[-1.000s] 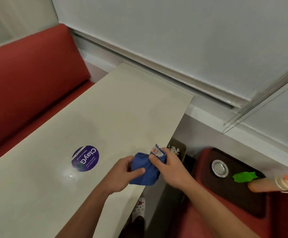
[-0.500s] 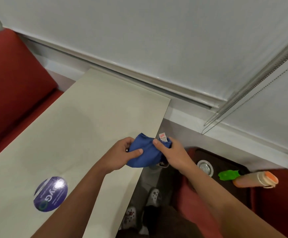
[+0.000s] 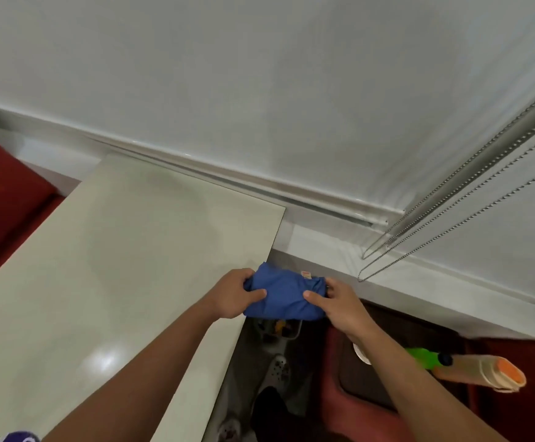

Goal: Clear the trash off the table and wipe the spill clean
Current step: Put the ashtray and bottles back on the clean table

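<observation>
Both hands grip a bunched blue cloth at the right edge of the surface, near its far right corner. Left hand holds the cloth's left end, thumb on top, fingers curled round the far side. Right hand holds the right end, thumb pressed on top, fingers wrapped behind. The cloth hangs partly over the edge, left part above the surface, right part past it. Cannot tell if it touches the surface. A small white tag with red print sticks up from the cloth's far side.

The surface is pale beige and glossy, with a light glare near the left forearm. A purple sticker shows at the bottom frame edge, mostly cut off.

Below the cloth, on the floor, a small bin with something orange inside, mostly hidden by the cloth. White perforated clogs below it.

Right of the surface, a red seat carries a dark tray. On the tray: a round white item partly behind the right forearm, a green item, and a tan roll with an orange end lying on its side.

Red seat back at far left. White blind fills the top, with bead chains hanging at right.
</observation>
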